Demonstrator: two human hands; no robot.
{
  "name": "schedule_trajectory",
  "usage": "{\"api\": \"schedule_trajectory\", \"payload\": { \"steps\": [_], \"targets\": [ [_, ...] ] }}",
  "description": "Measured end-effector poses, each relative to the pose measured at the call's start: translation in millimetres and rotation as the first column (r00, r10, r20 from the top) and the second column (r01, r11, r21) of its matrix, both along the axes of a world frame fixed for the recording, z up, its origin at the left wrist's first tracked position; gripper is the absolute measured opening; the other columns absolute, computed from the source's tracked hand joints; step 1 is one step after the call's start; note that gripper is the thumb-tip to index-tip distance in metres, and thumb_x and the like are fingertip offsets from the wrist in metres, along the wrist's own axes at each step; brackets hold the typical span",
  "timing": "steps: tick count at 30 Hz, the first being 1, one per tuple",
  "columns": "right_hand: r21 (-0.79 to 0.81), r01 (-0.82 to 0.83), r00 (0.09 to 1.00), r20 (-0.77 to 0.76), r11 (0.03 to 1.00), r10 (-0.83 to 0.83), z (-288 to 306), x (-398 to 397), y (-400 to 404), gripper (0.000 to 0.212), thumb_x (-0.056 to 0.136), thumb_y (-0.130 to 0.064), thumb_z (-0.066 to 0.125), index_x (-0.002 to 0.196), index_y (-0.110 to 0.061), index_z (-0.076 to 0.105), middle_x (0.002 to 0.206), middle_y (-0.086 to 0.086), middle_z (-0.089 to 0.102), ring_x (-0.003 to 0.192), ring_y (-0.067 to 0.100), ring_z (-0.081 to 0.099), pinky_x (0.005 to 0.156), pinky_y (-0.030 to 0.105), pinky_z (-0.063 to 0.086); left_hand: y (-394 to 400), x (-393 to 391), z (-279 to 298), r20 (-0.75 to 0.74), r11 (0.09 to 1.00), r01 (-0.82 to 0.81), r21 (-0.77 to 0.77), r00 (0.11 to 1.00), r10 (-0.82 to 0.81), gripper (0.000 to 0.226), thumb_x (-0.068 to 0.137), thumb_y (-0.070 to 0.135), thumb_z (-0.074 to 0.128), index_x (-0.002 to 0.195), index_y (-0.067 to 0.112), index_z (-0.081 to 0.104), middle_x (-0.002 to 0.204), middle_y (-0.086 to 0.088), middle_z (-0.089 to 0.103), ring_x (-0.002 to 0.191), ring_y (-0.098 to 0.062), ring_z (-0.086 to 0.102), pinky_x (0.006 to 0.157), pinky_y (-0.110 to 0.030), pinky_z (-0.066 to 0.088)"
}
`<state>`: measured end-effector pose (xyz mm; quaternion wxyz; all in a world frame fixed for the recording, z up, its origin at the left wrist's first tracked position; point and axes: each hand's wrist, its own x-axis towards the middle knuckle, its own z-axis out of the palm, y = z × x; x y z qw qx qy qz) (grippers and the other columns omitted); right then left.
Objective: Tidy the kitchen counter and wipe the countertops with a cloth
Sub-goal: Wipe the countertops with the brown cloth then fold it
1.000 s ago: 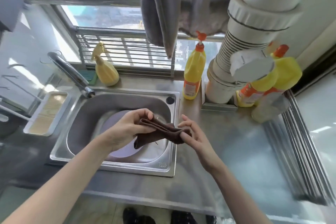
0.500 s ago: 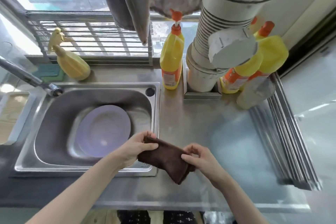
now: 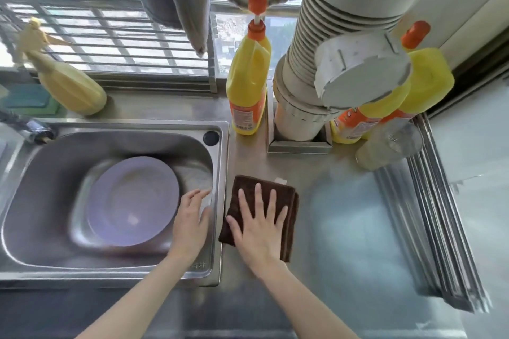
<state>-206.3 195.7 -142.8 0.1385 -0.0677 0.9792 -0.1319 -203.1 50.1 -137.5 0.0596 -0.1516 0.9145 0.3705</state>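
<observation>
Head view: right hand (image 3: 260, 224) flat, fingers spread wide, palm pressing folded brown cloth (image 3: 286, 195) onto steel counter (image 3: 344, 228) just right of sink (image 3: 217, 270) rim. Left hand (image 3: 191, 221) open, empty, over sink's right edge beside purple plate (image 3: 129, 201). Bare counter right of cloth; yellow bottles (image 3: 248, 85) and pipe (image 3: 325, 69) far side.

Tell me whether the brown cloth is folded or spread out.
Folded. The brown cloth lies on the countertop with doubled layers along its right edge, under the flat right hand.
</observation>
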Motion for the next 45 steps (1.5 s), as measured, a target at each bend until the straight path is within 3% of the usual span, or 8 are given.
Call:
{"api": "schedule_trajectory", "payload": {
  "steps": [4, 11, 19, 23, 29, 34, 38, 45],
  "targets": [
    [0.105, -0.145, 0.989, -0.006, 0.984, 0.146, -18, -38, 34, 0.060, 0.087, -0.061, 0.030, 0.142, -0.037, 0.030, 0.151, 0.001, 0.032, 0.136, 0.036, 0.032, 0.102, 0.063, 0.030, 10, 13, -7, 0.050, 0.994, 0.087, 0.061, 0.995, -0.090, 0.043, 0.094, 0.019, 0.046, 0.137, 0.019, 0.040, 0.143, -0.001, 0.036, 0.133, -0.016, 0.035, 0.108, -0.025, 0.022],
    [0.113, 0.315, 0.947, 0.022, 0.942, -0.320, -8, -62, 44, 0.058, 0.093, -0.056, 0.018, 0.147, -0.037, 0.003, 0.158, 0.002, 0.000, 0.143, 0.036, -0.006, 0.109, 0.064, -0.002, 15, 8, -2, 0.054, 0.993, 0.080, 0.084, 0.995, -0.085, 0.046, 0.095, 0.017, 0.042, 0.139, 0.024, 0.034, 0.148, 0.001, 0.028, 0.136, -0.015, 0.030, 0.108, -0.024, 0.022],
    [0.133, -0.151, 0.985, -0.068, 0.980, 0.161, -16, 5, 65, 0.058, 0.086, -0.063, 0.032, 0.141, -0.043, 0.028, 0.152, -0.004, 0.029, 0.138, 0.033, 0.024, 0.102, 0.065, 0.029, 26, 12, 0, 0.096, 0.985, 0.172, -0.024, 0.981, -0.169, 0.048, 0.097, 0.018, 0.038, 0.143, 0.025, 0.026, 0.155, 0.003, 0.015, 0.138, -0.021, 0.029, 0.108, -0.035, 0.028],
    [0.160, 0.136, 0.990, -0.052, 0.978, -0.129, -16, 4, 159, 0.062, 0.085, -0.063, 0.024, 0.144, -0.042, 0.021, 0.156, -0.003, 0.019, 0.142, 0.035, 0.014, 0.107, 0.062, 0.017, 35, 13, 0, 0.100, 0.993, 0.114, -0.013, 0.989, -0.112, 0.047, 0.097, 0.014, 0.035, 0.143, 0.021, 0.027, 0.155, 0.004, 0.013, 0.140, -0.021, 0.025, 0.109, -0.031, 0.025],
    [0.078, 0.599, 0.801, -0.027, 0.797, -0.599, -9, -1, 159, 0.060, 0.092, -0.057, 0.021, 0.147, -0.038, 0.007, 0.158, 0.002, 0.000, 0.142, 0.036, -0.008, 0.109, 0.065, -0.002, 47, 12, -2, 0.116, 0.992, 0.057, -0.111, 0.992, -0.044, 0.047, 0.096, 0.008, 0.030, 0.142, 0.018, 0.031, 0.155, -0.002, 0.017, 0.136, -0.030, 0.031, 0.104, -0.043, 0.032],
    [0.083, 0.166, 0.986, -0.042, 0.983, -0.163, -11, 73, 95, 0.069, 0.085, -0.070, 0.025, 0.145, -0.038, 0.018, 0.157, 0.004, 0.015, 0.141, 0.041, 0.002, 0.104, 0.067, 0.004, 49, 13, -3, 0.120, 0.987, 0.074, -0.146, 0.991, -0.056, 0.048, 0.097, 0.007, 0.028, 0.144, 0.015, 0.026, 0.155, -0.004, 0.015, 0.139, -0.028, 0.024, 0.107, -0.044, 0.029],
    [0.165, -0.096, 0.992, -0.067, 0.982, 0.108, -18, 104, 147, 0.077, 0.076, -0.077, 0.036, 0.143, -0.039, 0.026, 0.155, 0.000, 0.022, 0.140, 0.036, 0.012, 0.100, 0.072, 0.024, 50, 13, -3, 0.132, 0.969, 0.113, -0.218, 0.988, -0.086, 0.048, 0.096, 0.004, 0.029, 0.143, 0.010, 0.026, 0.154, -0.011, 0.017, 0.135, -0.036, 0.029, 0.102, -0.049, 0.031],
    [0.226, 0.396, 0.915, -0.015, 0.890, -0.404, -15, 130, 232, 0.079, 0.078, -0.072, 0.032, 0.145, -0.030, 0.024, 0.155, 0.003, 0.019, 0.141, 0.039, 0.013, 0.103, 0.068, 0.016, 70, 22, 1, 0.108, 0.929, 0.112, -0.354, 0.991, -0.078, 0.050, 0.091, -0.001, 0.033, 0.140, 0.006, 0.031, 0.152, -0.016, 0.021, 0.138, -0.035, 0.019, 0.107, -0.056, 0.021]
  ]
}}
